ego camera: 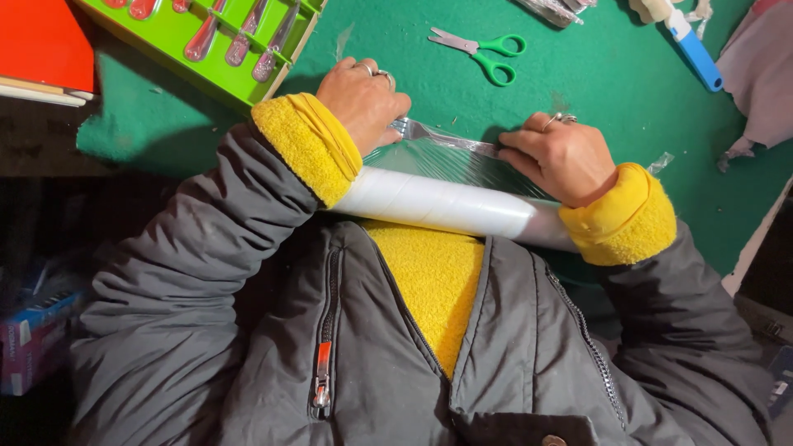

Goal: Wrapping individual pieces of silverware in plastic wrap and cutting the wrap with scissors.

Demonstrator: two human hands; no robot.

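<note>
1. The left hand (363, 101) rests knuckles-up on the green felt-covered tabletop (595, 74), fingers curled down onto the tine end of a silver metal fork (446, 139) and the sheet of clear plastic film (438, 163) around it. The hand is closed onto the fork's head; two rings show on its fingers.
2. The right hand (562, 158) lies opposite, fingers bent and pressing on the fork's handle end and the film. It is closed in a pinching grip on that end; a ring shows on one finger.
3. The fork lies flat between the two hands, tines toward the left hand, handle toward the right hand. Film covers its middle section.
4. The long white roll of plastic film (438, 205) lies crosswise just behind both hands, against the wrists and the yellow fleece cuffs (307, 144) of the grey padded jacket (206, 314). The stretched film runs from the roll forward to the fork.
5. A pair of green-handled scissors (483, 51) lies on the tabletop beyond the hands, apart from both.
6. A bright green plastic cutlery tray (178, 45) with wrapped utensils sits beyond the left hand, near it but not touching.
7. A blue-handled tool (695, 51) lies at the far right, well apart from the right hand.
</note>
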